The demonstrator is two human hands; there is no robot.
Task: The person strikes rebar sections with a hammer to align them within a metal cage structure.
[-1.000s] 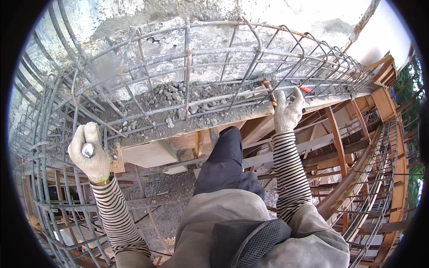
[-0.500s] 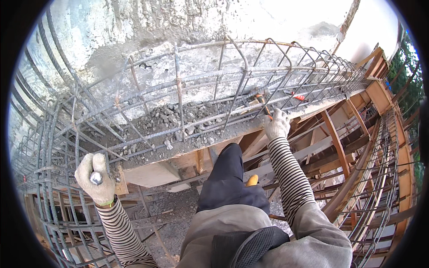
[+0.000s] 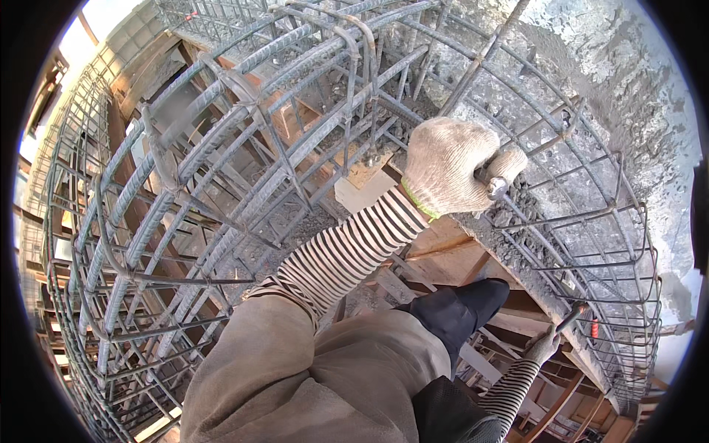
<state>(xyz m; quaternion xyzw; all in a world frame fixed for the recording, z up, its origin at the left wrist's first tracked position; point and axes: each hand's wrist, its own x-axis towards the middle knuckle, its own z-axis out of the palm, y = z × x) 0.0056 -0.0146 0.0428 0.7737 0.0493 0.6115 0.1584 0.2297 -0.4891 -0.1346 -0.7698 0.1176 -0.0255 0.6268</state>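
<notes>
My left hand [image 3: 454,162], in a knitted white glove, is closed around a short metal rod [image 3: 498,187] whose rounded silver end sticks out past the thumb. It is over the loose rubble beside the rebar cage. Farther down at the lower right, my right hand [image 3: 543,345], also gloved, is wrapped round a dark-handled tool [image 3: 572,316]; its kind is too small to make out. Near that tool, a red-orange object [image 3: 594,328] lies among the bars. Bent rebar [image 3: 605,210] surrounds the rubble-filled strip [image 3: 526,214] along the rough wall.
A dense rebar cage [image 3: 214,155] fills the left side, with bar ends sticking up. The rough plastered wall [image 3: 642,111] rises at the right. A wooden form edge [image 3: 509,273] borders the rubble. Timber props [image 3: 557,406] stand below my right arm.
My view has swung to the left, so the rebar corner now fills the left side. My right hand has raised the tool from among the bars. My left hand still grips the rod.
</notes>
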